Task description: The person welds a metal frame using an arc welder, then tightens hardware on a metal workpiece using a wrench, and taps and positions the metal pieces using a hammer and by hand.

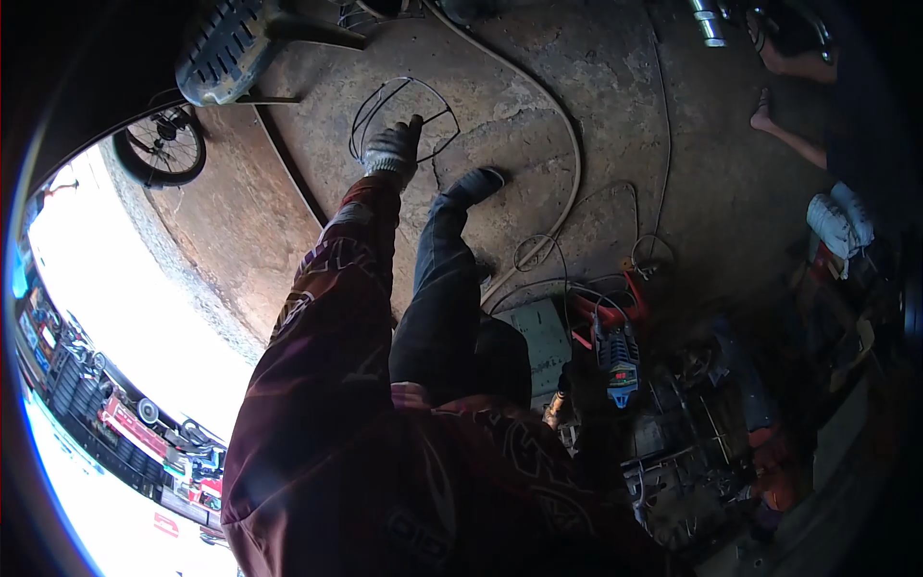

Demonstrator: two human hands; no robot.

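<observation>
My left hand [392, 152], in a grey work glove with a white cuff, reaches out over the concrete floor at the end of a dark red sleeve. Its fingers are closed around a round wire frame [452, 112] made of thin bent metal rods. The frame spreads out beyond the hand, above the floor or touching it; I cannot tell which. Just right of the hand is my foot in a dark shoe [478, 186]. My right hand does not show among the dark shapes on the right.
A plastic chair [223, 58] and a wheel [162, 144] are at upper left. A thick hose [567, 125] curves across the floor [615, 106]. A green box [538, 341] and a blue charger-like device [618, 365] lie to the right. Another person's bare foot [762, 111] is at upper right.
</observation>
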